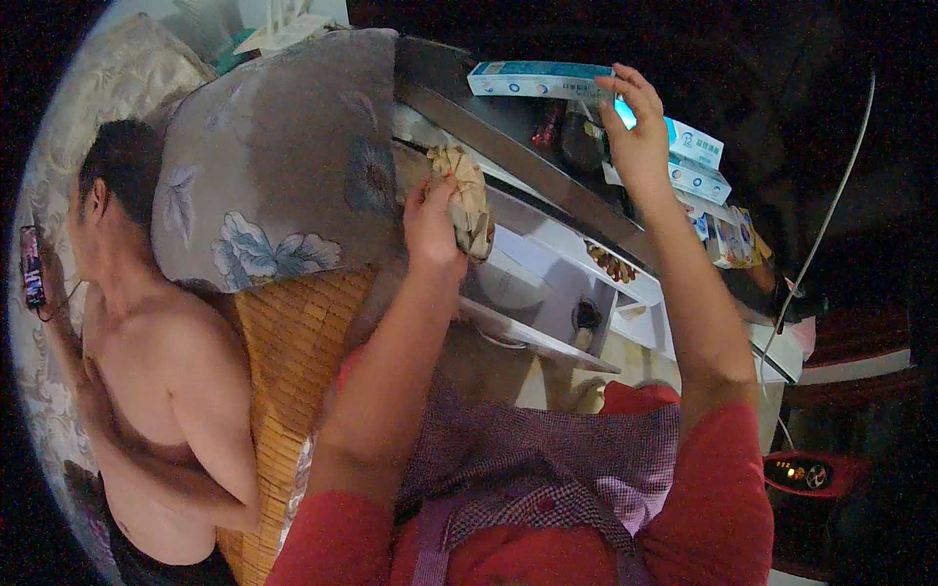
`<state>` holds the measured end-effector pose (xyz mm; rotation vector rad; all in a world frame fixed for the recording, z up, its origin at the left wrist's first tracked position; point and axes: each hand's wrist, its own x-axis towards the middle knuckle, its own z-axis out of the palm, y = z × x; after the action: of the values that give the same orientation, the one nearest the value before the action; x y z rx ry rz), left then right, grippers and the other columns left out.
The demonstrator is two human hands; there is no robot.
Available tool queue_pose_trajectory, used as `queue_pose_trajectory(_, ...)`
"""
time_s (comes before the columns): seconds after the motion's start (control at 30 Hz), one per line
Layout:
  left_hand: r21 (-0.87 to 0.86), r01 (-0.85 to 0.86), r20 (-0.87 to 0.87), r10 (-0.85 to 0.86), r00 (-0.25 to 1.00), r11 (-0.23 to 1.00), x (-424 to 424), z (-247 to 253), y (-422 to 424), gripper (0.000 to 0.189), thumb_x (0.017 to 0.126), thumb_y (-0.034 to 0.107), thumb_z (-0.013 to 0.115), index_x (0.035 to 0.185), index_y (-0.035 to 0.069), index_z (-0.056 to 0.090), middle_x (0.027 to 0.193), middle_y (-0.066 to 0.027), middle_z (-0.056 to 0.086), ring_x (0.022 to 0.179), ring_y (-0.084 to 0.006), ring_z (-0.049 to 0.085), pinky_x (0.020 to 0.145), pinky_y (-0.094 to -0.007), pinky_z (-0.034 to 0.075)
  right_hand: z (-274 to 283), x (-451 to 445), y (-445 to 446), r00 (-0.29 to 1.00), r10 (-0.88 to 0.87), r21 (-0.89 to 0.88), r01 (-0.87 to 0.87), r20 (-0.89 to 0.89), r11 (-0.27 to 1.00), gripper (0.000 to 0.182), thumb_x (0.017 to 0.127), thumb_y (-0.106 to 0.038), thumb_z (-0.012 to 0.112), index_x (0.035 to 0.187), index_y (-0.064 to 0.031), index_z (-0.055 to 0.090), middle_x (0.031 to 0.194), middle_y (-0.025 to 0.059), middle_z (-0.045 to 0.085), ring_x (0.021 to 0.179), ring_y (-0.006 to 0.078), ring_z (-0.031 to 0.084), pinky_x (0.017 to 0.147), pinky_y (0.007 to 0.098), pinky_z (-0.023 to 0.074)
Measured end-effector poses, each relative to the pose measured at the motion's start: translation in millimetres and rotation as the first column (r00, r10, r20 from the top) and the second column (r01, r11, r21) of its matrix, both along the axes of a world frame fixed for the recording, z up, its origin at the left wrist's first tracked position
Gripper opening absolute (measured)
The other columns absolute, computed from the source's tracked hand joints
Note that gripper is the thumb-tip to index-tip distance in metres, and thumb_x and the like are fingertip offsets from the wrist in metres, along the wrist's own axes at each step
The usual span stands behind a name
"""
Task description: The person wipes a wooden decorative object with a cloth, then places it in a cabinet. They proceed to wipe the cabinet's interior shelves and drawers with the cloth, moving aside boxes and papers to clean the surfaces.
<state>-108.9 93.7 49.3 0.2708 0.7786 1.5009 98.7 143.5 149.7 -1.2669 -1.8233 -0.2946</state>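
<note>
My left hand (434,223) grips a crumpled tan paper or cloth bundle (469,205) above an open white drawer (527,275). My right hand (636,121) is over the dark top of the cabinet (506,139), its fingers at the near end of a long blue-and-white carton (542,79); whether they press on it or only touch it I cannot tell. Right beside that hand lie more blue-and-white cartons (696,146), stacked. The open drawer holds pale sheets and a small dark item (587,315).
On the left a shirtless person lies on a woven mat (308,329), holding a phone (32,267). A floral pillow (278,168) lies beside the cabinet. A white cable (835,205) hangs at the right, above a red device with lit display (813,475).
</note>
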Motion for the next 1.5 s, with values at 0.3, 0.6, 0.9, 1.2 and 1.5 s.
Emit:
queue_pose_trajectory(0.3, 0.197, 0.582, -0.243, -0.535, 0.809, 0.789, 40.1, 5.0, -23.6, 0.040, 0.082, 0.025, 0.057, 0.114, 0.003, 0.050, 0.107, -0.0079, 0.057, 0.098, -0.0198, 0.054, 0.086, -0.0334, 0.042, -69.0, -32.4, -136.5, 0.718, 0.235, -0.397, -0.592, -0.655, 0.701, 0.069, 0.079, -0.016, 0.063, 0.135, -0.0102, 0.022, 0.136, 0.0098, 0.024, 0.124, 0.0224, 0.029, 0.098, 0.0336, 0.0318)
queue_pose_trajectory(0.6, 0.051, 0.504, -0.586, -0.383, 0.714, 0.862, 54.0, -4.8, -17.1, 0.034, 0.080, 0.031, 0.058, 0.105, 0.009, 0.053, 0.100, -0.0038, 0.061, 0.093, -0.0128, 0.056, 0.079, -0.0290, 0.041, -152.3, 62.8, -182.8, 0.894, -0.233, -0.759, -0.159, -0.382, 0.631, 0.067, 0.071, 0.008, 0.050, 0.132, -0.0108, 0.029, 0.123, 0.0137, 0.045, 0.112, 0.0259, 0.046, 0.093, 0.0297, 0.0367)
queue_pose_trajectory(0.9, 0.004, 0.300, -0.338, -0.282, 0.898, 0.954, 58.4, -9.3, -3.7, 0.021, 0.078, 0.017, 0.059, 0.097, 0.007, 0.056, 0.092, -0.0037, 0.061, 0.083, -0.0138, 0.057, 0.071, -0.0261, 0.042, -269.3, 85.4, -118.2, 0.997, -0.016, -0.905, -0.062, -0.076, 0.421, 0.050, 0.074, -0.015, 0.060, 0.120, -0.0040, 0.043, 0.109, 0.0204, 0.053, 0.100, 0.0357, 0.052, 0.085, 0.0373, 0.0429)
queue_pose_trajectory(1.2, 0.005, 0.228, -0.343, -0.212, 0.915, 0.974, 34.7, -18.0, 9.4, 0.015, 0.082, 0.011, 0.054, 0.095, 0.005, 0.056, 0.090, -0.0052, 0.060, 0.081, -0.0149, 0.057, 0.070, -0.0273, 0.044, -368.8, 34.0, -53.4, 0.958, 0.167, -0.942, 0.181, 0.234, 0.282, 0.074, 0.067, -0.030, 0.068, 0.129, -0.0068, 0.034, 0.122, 0.0210, 0.042, 0.111, 0.0376, 0.042, 0.090, 0.0428, 0.0388)
queue_pose_trajectory(1.5, -0.035, 0.225, -0.375, -0.221, 0.900, 0.974, 14.2, -28.2, 14.1, 0.016, 0.082, 0.012, 0.054, 0.096, 0.005, 0.056, 0.092, -0.0064, 0.060, 0.081, -0.0158, 0.057, 0.070, -0.0277, 0.044, -414.1, 54.3, -59.0, 0.974, -0.002, -0.890, 0.207, 0.225, 0.406, 0.075, 0.064, -0.030, 0.069, 0.127, -0.0107, 0.034, 0.124, 0.0183, 0.040, 0.112, 0.0370, 0.041, 0.088, 0.0432, 0.0396)
